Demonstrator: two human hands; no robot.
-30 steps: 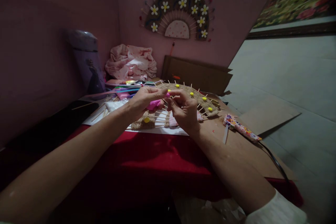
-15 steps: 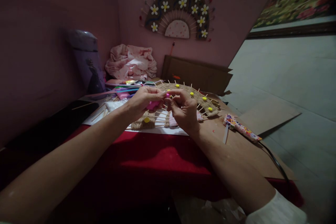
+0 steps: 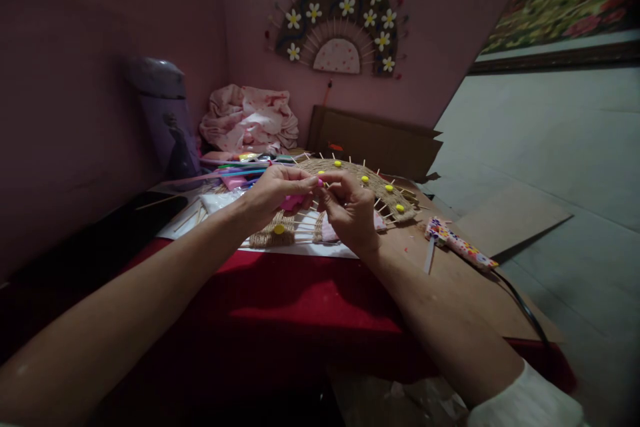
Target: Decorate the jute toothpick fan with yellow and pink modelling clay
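Note:
My left hand [image 3: 275, 193] is closed, with a lump of pink modelling clay [image 3: 291, 202] in its fingers. At its fingertips a small pink bit [image 3: 321, 183] sticks out. My right hand [image 3: 354, 208] is closed in a pinch and meets the left fingertips at that bit; whether the bit is joined to the lump is hidden. Behind and below both hands lies a fan-shaped twine weaving [image 3: 345, 168] on thin wooden sticks, with several yellow clay discs [image 3: 389, 188] on it. Another yellow disc [image 3: 279, 229] sits on the weaving's near left end.
A hot glue gun [image 3: 460, 245] with a flowered cover lies to the right on brown cardboard [image 3: 480, 310], its black cord trailing off. Sticks, plastic and coloured packs crowd the left back, by a pink cloth [image 3: 250, 118]. A finished fan [image 3: 345, 10] hangs on the wall.
Both hands stay together in nearly the same place. The small pink bit between the fingertips has shifted very slightly; the rest of the scene looks the same.

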